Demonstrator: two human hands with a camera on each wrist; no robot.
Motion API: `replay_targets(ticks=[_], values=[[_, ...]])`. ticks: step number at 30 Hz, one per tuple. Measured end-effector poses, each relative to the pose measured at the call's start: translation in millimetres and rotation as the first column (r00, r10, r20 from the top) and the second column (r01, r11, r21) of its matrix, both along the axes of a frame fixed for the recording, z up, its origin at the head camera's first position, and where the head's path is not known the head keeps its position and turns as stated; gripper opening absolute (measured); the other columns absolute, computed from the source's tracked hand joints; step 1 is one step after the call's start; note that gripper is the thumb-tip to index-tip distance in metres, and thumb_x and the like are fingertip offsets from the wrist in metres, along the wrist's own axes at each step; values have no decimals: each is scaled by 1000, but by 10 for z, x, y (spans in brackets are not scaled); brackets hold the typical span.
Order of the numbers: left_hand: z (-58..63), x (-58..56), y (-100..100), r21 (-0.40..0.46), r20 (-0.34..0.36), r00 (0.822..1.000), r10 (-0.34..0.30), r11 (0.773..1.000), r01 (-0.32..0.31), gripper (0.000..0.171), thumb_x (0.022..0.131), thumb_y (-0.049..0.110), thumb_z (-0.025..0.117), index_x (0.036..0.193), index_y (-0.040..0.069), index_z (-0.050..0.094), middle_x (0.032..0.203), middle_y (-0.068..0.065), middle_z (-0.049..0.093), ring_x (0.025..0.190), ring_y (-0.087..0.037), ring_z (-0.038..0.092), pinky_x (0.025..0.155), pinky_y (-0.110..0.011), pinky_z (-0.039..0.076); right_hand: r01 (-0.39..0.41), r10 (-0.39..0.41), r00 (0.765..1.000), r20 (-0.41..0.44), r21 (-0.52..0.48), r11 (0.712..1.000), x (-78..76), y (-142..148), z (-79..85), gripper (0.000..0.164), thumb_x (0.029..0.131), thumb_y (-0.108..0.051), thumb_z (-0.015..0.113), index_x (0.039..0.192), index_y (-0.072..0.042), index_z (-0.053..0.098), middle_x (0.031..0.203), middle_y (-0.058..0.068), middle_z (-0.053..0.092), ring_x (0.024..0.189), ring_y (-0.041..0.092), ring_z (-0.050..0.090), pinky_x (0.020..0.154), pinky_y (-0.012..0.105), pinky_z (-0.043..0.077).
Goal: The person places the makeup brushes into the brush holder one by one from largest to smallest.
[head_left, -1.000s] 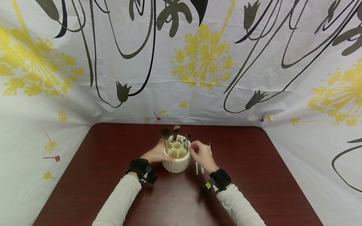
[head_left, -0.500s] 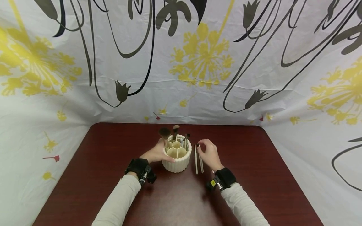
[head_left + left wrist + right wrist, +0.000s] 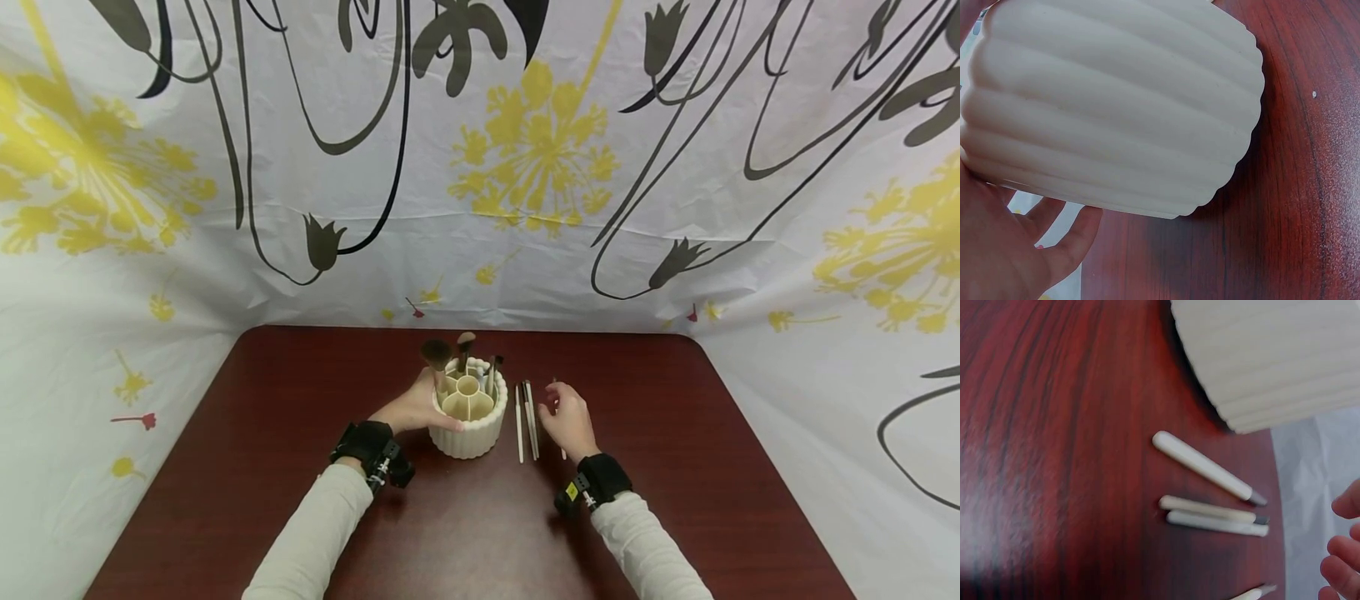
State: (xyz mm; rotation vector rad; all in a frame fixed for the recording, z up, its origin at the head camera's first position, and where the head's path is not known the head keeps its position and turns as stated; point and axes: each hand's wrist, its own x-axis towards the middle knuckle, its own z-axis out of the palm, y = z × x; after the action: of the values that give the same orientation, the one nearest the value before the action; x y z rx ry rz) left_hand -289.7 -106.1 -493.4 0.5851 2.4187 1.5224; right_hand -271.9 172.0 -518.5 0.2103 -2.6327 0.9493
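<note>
Cream and ribbed, the brush holder [image 3: 477, 438] stands upright on the dark red desk [image 3: 480, 533], mouth upward, the person's left hand [image 3: 411, 407] wrapped about its side, thumb across the front. Just right of it lie a slim makeup brush [image 3: 519, 425] and a pair of brushes [image 3: 531, 421], long axes running away from the person, the slim one's grey tip toward the patterned cloth [image 3: 420, 296]. The right hand [image 3: 568, 421] hovers by a fourth brush [image 3: 1249, 595], its grip loose, fingers and thumb parted. From the holder, a fluffy brush [image 3: 437, 354] points bristles up.
</note>
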Motion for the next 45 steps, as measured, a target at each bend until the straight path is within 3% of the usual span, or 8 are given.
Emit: replay_targets(ticks=[6, 17, 25, 27, 32, 37, 42, 45], values=[[12, -2, -11, 33, 16, 1000, -2, 999, 2, 103, 58, 21, 85, 134, 1, 19, 134, -19, 26, 124, -28, 34, 102, -42, 28, 55, -56, 996, 70, 9, 998, -22, 101, -80, 33, 78, -7, 65, 108, 5, 56, 90, 18, 59, 75, 26, 56, 62, 38, 44], [23, -4, -11, 23, 12, 1000, -6, 1000, 6, 104, 60, 21, 84, 136, 0, 16, 135, -18, 25, 124, -28, 33, 102, -42, 27, 106, -116, 978, 175, 63, 992, -22, 241, -230, 23, 78, -9, 67, 94, 4, 59, 83, 15, 59, 70, 25, 56, 58, 36, 46], [348, 167, 18, 28, 59, 998, -19, 999, 17, 99, 63, 9, 80, 134, -11, 14, 134, -29, 22, 125, -38, 29, 102, -49, 25, 119, -136, 967, 216, 89, 989, -16, 271, -292, 20, 78, -11, 66, 90, 3, 60, 76, 12, 59, 61, 20, 55, 53, 33, 44], [369, 178, 17, 16, 61, 998, -18, 1000, 18, 98, 64, 10, 79, 134, -11, 14, 133, -28, 22, 125, -38, 29, 102, -49, 25, 126, -145, 963, 228, 95, 988, -20, 276, -303, 20, 79, -12, 66, 90, 3, 61, 74, 11, 59, 58, 19, 54, 51, 32, 44], [182, 91, 14, 3, 39, 999, 0, 1000, 0, 101, 62, 14, 82, 135, -7, 15, 134, -25, 23, 125, -35, 29, 102, -47, 26, 135, -161, 949, 271, 111, 985, -28, 279, -331, 23, 79, -15, 66, 92, 3, 62, 69, 9, 59, 53, 16, 53, 48, 30, 42], [-6, 5, 10, 13, 0, 1000, -2, 1000, 2, 105, 60, 20, 84, 136, -1, 16, 135, -20, 25, 125, -30, 31, 102, -44, 27, 138, -166, 953, 255, 124, 983, -23, 283, -357, 21, 79, -13, 66, 90, 4, 63, 68, 10, 60, 52, 16, 53, 48, 30, 43], [4, 11, 12, 27, -20, 1000, -9, 1000, 10, 101, 59, 17, 84, 134, -2, 19, 133, -20, 28, 123, -30, 35, 102, -44, 28, 134, -161, 957, 243, 122, 983, 3, 267, -356, 20, 80, -12, 66, 91, 5, 63, 69, 11, 60, 51, 15, 52, 48, 30, 43], [95, 66, 21, 24, -6, 1000, -3, 1000, 4, 95, 61, 13, 82, 131, -5, 20, 132, -22, 27, 122, -32, 33, 101, -45, 27, 140, -165, 955, 245, 120, 983, 17, 248, -348, 19, 80, -11, 66, 89, 5, 63, 69, 11, 60, 51, 15, 52, 48, 30, 43]])
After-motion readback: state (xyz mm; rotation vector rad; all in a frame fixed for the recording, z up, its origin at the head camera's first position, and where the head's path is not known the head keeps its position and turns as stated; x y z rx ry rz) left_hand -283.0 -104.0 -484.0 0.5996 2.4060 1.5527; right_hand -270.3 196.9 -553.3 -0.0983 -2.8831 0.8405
